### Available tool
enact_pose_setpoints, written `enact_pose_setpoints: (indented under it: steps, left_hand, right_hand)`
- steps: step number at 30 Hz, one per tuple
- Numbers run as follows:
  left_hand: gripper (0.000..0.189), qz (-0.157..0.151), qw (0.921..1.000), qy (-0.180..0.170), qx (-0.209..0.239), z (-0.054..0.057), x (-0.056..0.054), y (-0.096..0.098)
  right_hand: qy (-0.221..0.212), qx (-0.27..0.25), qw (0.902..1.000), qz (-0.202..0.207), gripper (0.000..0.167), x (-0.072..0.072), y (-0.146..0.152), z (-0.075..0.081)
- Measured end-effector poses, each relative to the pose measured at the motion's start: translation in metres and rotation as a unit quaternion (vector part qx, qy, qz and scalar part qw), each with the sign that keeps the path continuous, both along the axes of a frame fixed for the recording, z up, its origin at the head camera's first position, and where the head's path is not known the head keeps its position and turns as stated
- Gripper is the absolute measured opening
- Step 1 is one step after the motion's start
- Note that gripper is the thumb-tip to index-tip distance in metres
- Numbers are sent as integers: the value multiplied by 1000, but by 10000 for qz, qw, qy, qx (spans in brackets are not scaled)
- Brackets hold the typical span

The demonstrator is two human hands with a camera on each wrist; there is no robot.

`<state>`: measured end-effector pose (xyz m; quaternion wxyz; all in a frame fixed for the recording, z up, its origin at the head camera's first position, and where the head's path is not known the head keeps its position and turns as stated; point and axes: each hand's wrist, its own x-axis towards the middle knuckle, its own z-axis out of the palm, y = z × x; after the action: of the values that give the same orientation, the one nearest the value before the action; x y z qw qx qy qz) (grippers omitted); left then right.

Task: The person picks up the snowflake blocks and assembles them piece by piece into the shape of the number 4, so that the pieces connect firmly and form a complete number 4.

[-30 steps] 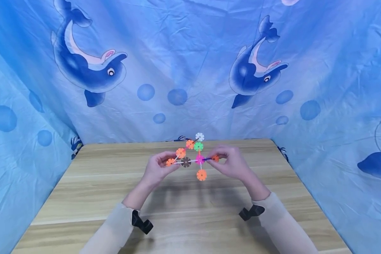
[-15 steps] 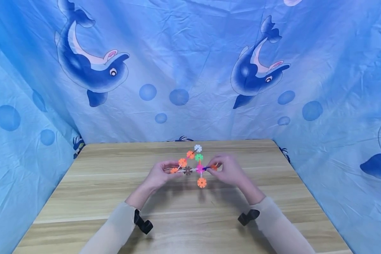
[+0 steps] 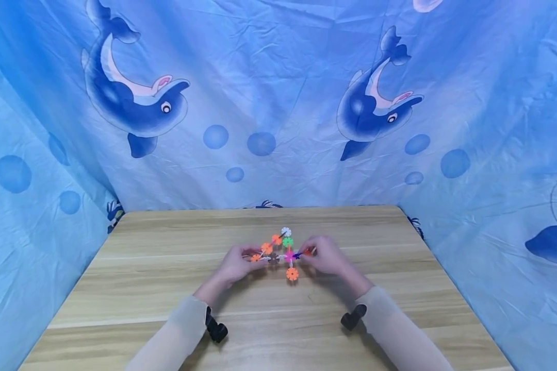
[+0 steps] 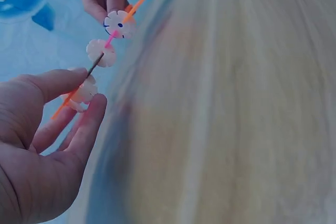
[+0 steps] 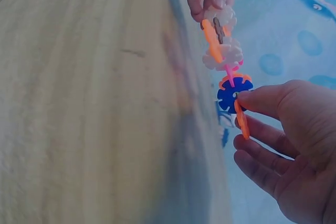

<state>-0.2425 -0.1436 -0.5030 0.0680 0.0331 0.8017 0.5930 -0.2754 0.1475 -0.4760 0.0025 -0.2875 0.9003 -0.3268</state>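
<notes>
A structure of interlocking plastic snowflake discs (image 3: 290, 256) spans both hands above the wooden tabletop. Orange, white, green, brown and pink discs make it up. My left hand (image 3: 235, 265) pinches its left end; in the left wrist view a white disc (image 4: 84, 92) sits between thumb and fingers. On the other end, my right hand (image 3: 326, 256) pinches a blue disc (image 5: 234, 95) with an orange disc (image 5: 242, 120) slotted into it. One orange disc (image 3: 292, 273) points toward me, and a white disc (image 3: 285, 232) stands at the far side. Whether the structure touches the table cannot be told.
The wood-grain table (image 3: 278, 330) extends around both hands. Behind and beside it hangs a blue curtain (image 3: 269, 103) printed with dolphins and bubbles. Black wrist bands (image 3: 216, 330) with small devices sit over the light sleeves.
Both hands have come down and nearer to me with the disc structure, which now appears lower in the head view. Their pinch on its two ends is kept.
</notes>
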Motion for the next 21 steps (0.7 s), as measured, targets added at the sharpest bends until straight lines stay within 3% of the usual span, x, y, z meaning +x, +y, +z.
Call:
enact_pose_setpoints:
  steps: [5, 11, 14, 21]
  left_hand:
    - [47, 164, 9968, 144, -774, -4, 0, 2]
    - [40, 280, 9789, 769, -1872, 7, 3, 7]
    - [34, 298, 9747, 904, -2024, 9, 3, 7]
    - [28, 294, 9730, 963, -2078, 8, 0, 7]
  right_hand:
    - [-219, 126, 9996, -90, 8, -2, -2, -11]
    - [47, 268, 9994, -224, 7, -2, -3, -17]
    - [73, 296, 9992, -262, 7, -3, -4, -17]
    - [-31, 227, 9994, -256, 9, -6, -3, -15]
